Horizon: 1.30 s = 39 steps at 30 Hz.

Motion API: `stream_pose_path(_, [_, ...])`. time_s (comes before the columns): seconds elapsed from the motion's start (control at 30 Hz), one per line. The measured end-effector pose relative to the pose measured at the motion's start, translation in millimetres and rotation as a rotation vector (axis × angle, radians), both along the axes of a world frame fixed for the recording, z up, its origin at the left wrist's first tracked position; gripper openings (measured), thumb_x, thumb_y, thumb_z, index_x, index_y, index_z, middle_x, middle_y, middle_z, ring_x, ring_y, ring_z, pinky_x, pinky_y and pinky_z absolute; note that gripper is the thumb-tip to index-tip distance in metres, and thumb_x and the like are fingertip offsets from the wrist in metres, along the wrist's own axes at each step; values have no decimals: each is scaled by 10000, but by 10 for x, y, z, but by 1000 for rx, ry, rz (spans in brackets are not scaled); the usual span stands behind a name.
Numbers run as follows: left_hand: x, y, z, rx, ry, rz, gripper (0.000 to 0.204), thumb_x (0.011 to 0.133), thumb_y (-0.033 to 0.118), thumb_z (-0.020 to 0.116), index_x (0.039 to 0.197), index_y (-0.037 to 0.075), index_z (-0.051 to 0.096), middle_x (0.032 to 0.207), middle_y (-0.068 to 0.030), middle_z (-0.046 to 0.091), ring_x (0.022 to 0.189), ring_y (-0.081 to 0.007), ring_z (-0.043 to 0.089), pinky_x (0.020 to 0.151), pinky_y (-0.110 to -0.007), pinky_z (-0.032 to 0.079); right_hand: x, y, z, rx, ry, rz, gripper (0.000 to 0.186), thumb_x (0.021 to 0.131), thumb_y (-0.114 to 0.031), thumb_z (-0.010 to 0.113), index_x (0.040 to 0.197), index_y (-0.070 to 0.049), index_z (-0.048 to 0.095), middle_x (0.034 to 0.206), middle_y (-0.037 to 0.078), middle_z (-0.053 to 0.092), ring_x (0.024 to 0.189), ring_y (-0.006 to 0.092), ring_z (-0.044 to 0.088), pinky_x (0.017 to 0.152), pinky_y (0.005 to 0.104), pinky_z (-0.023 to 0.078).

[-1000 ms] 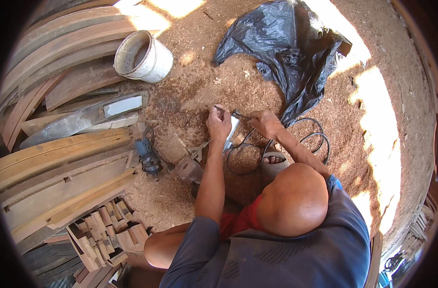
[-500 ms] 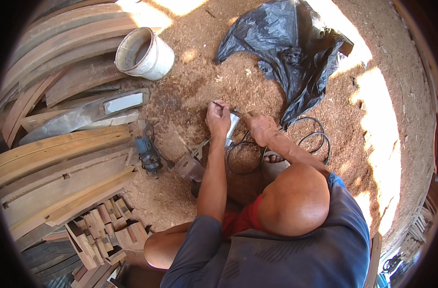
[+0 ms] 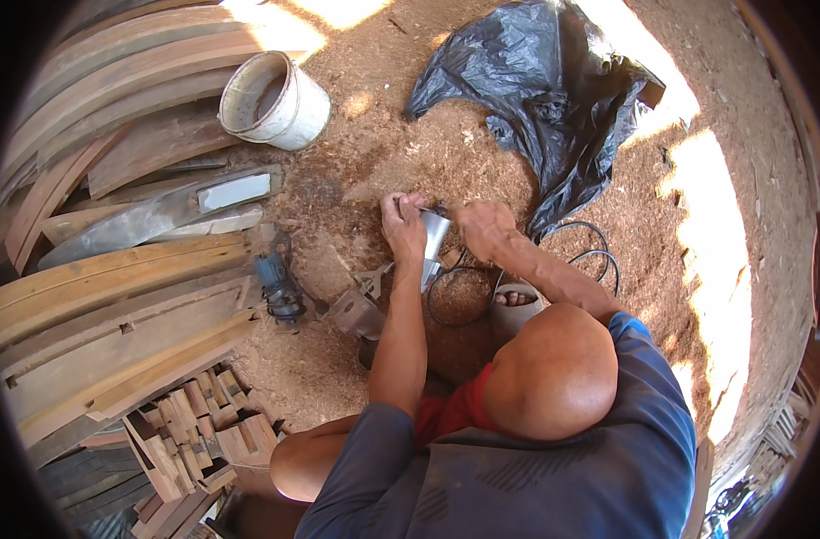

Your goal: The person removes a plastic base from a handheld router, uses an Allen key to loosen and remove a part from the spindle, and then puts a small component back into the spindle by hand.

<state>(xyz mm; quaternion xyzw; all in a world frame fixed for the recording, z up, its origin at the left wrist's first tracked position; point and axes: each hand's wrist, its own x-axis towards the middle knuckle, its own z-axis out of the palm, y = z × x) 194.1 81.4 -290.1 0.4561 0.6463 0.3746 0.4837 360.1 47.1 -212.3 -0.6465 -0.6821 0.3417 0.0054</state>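
Observation:
My left hand point(image 3: 403, 225) grips a shiny grey metal piece point(image 3: 435, 238) from its left side, holding it upright over the sawdust-covered ground. My right hand point(image 3: 484, 229) is closed on the piece's upper right edge, fingers curled. Below the hands a black cable point(image 3: 446, 301) lies in a loop on the sawdust. My sandalled foot point(image 3: 516, 301) rests beside the loop. What the fingertips pinch is too small to tell.
A blue power tool point(image 3: 275, 286) and a metal bracket point(image 3: 356, 313) lie left of the hands. Curved wooden planks point(image 3: 114, 296) are stacked on the left, small wood blocks point(image 3: 194, 431) below them. A white bucket point(image 3: 275, 101) and black plastic bag point(image 3: 536, 99) sit farther away.
My right hand has moved slightly left, closer to the left hand and onto the metal piece. The left hand has barely shifted.

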Motion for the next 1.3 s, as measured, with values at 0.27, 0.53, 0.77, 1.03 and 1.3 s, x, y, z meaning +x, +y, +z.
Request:
stream_pose_path(0.27, [42, -112, 80, -3, 16, 81, 121, 1062, 118, 486, 1087, 8, 528, 1037, -154, 723, 918, -235, 716, 832, -367, 579, -128, 221, 145, -110, -94, 108, 187, 873, -114, 633, 993, -43, 758, 945, 190, 757, 908, 356, 753, 782, 430, 608])
stream_pose_path(0.53, [-43, -127, -83, 76, 13, -3, 101, 1039, 70, 517, 1117, 6, 518, 1026, -158, 732, 936, -228, 711, 861, -344, 551, -155, 372, 155, -150, -116, 151, 176, 875, -112, 605, 976, -41, 730, 920, 208, 745, 884, 369, 748, 762, 449, 600])
stream_pose_path(0.77, [16, -21, -111, -27, -58, -26, 178, 1013, 83, 579, 1154, -24, 559, 997, -152, 735, 926, -211, 709, 851, -323, 536, -20, 69, 238, -97, -131, 15, 212, 882, -100, 644, 1075, -23, 687, 948, 192, 749, 934, 332, 755, 812, 438, 601])
stream_pose_path(1.03, [49, -6, 240, -94, 236, -226, 167, 1017, 72, 568, 1147, -33, 561, 1037, -143, 727, 934, -157, 674, 860, -294, 524, 316, 37, 195, -144, -134, -99, 248, 951, -204, 602, 1127, -42, 668, 877, 210, 726, 829, 356, 734, 760, 495, 584])
stream_pose_path(1.3, [65, -107, 25, -42, 136, -89, 200, 1058, 110, 515, 1190, -36, 553, 1051, -156, 727, 910, -179, 690, 834, -313, 552, 180, 330, -792, -115, 355, -182, 323, 971, -343, 617, 1105, -82, 750, 958, 226, 728, 892, 399, 703, 809, 496, 543])
